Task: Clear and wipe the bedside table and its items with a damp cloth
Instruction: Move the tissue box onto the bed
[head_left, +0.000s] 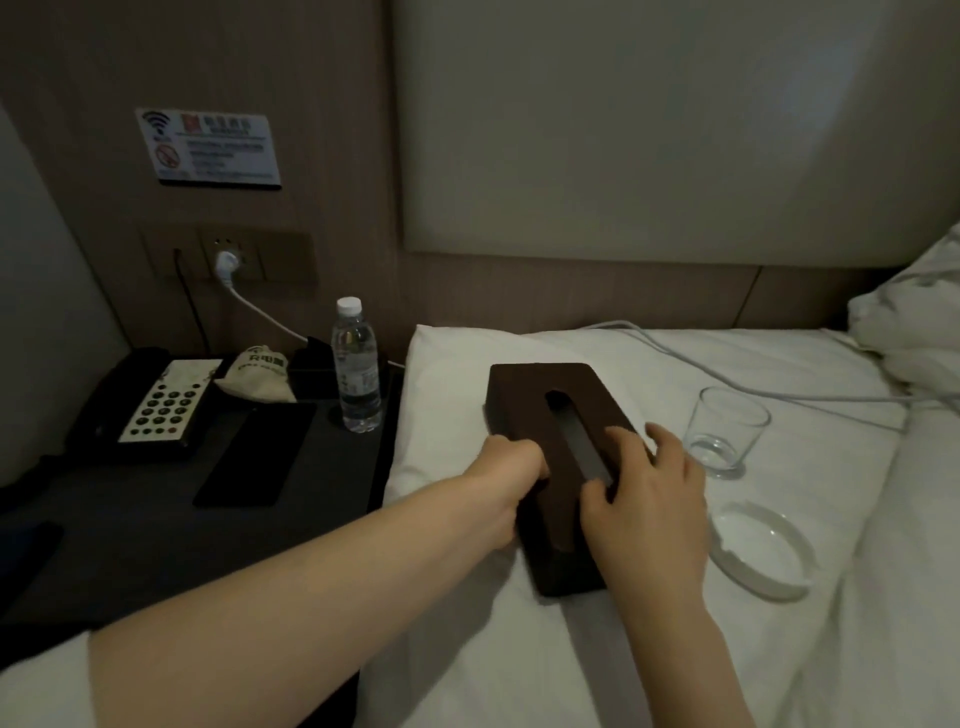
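Both hands are on one brown tissue box (550, 457) that lies on the bed (519, 649): the left hand (506, 493) grips its left edge with curled fingers, and the right hand (649, 499) curls over its right side, thumb at the slot. One dark surface (156, 545) stands left of the bed, carrying one black telephone (150, 400), one flat black slab (254, 452), possibly a phone, one water bottle (356, 366) with a white cap standing upright, and one small cloth pouch (260, 374). On the bed right of the box sit one clear ashtray (763, 551) and one empty glass (724, 431), upright. One white cable (779, 389) trails across the sheet. No cloth is visible.
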